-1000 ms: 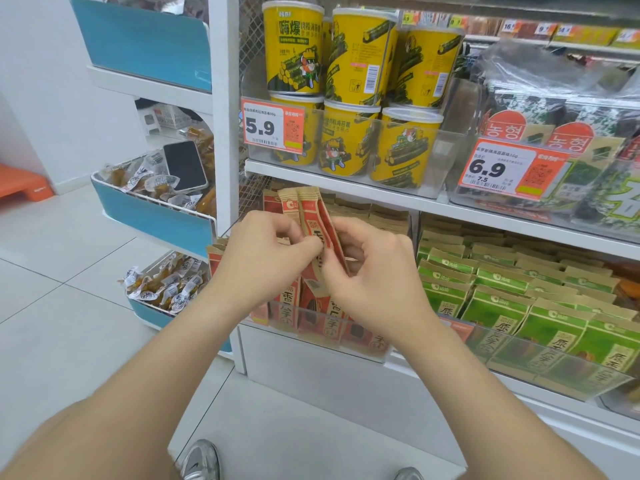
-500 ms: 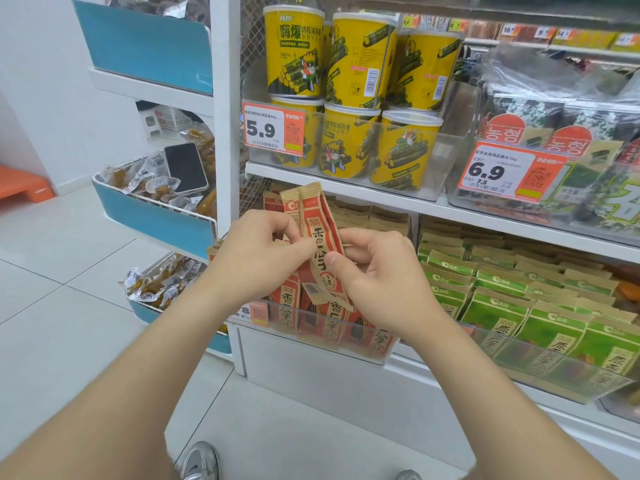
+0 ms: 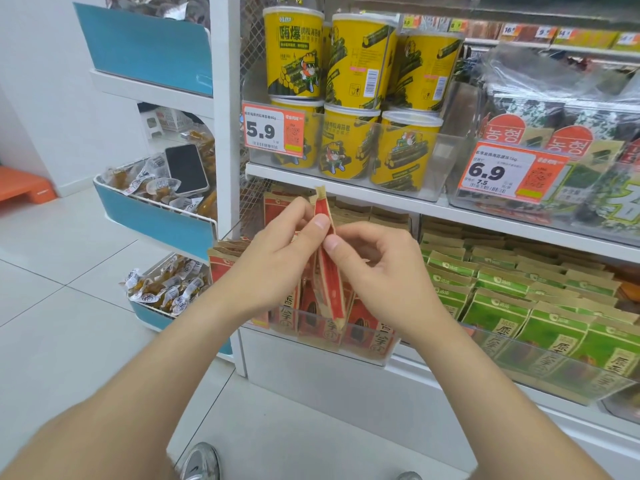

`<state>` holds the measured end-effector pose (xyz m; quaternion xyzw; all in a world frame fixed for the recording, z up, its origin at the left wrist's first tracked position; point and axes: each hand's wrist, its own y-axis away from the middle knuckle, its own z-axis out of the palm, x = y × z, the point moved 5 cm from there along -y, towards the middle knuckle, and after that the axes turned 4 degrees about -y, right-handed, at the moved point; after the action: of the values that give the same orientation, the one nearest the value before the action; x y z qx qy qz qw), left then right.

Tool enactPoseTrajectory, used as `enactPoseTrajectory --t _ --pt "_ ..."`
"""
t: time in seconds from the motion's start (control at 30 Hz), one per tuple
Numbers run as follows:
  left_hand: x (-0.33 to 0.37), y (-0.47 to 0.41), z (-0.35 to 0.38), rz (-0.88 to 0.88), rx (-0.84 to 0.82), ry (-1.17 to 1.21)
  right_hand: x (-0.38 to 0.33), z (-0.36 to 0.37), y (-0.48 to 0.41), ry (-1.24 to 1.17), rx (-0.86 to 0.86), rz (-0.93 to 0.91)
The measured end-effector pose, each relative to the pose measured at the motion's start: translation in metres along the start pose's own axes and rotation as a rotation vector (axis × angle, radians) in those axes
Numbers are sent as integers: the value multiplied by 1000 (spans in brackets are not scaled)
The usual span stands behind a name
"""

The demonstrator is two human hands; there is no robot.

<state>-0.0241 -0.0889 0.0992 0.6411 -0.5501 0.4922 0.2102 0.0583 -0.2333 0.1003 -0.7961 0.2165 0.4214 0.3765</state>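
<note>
A red and tan snack packet (image 3: pixel 329 278) stands edge-on between my two hands, lifted above the clear bin (image 3: pixel 367 351) of matching red packets on the lower shelf. My left hand (image 3: pixel 273 261) pinches its upper part from the left, thumb on the near face. My right hand (image 3: pixel 384 271) pinches it from the right just below, its other fingers curled. The packet's lower end hangs in front of the shelved red packets (image 3: pixel 360 323).
Green packets (image 3: pixel 519 306) fill the bin to the right. Yellow seaweed-roll tubs (image 3: pixel 349 98) stand on the shelf above, with price tags 5.9 (image 3: pixel 273 126) and 6.9 (image 3: pixel 512 173). A phone (image 3: pixel 186 169) lies on wrapped snacks in the blue side rack (image 3: pixel 156 216). White floor tiles lie to the left.
The packet has turned from showing its printed face to edge-on and risen a little. Both hands shifted their pinch higher along it.
</note>
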Motion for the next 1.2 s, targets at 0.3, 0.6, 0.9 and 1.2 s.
enactPoseTrajectory --t 0.3,0.6,0.9,1.2 --pt "1 -2 8 -49 -45 161 5 10 -3 -326 48 145" --pt "3 -1 13 61 -52 1 14 13 -3 -438 160 297" --pt "2 -2 5 56 -24 -5 17 16 -3 -531 101 335" --pt "2 -5 -13 7 257 37 8 14 0 -300 -130 322"
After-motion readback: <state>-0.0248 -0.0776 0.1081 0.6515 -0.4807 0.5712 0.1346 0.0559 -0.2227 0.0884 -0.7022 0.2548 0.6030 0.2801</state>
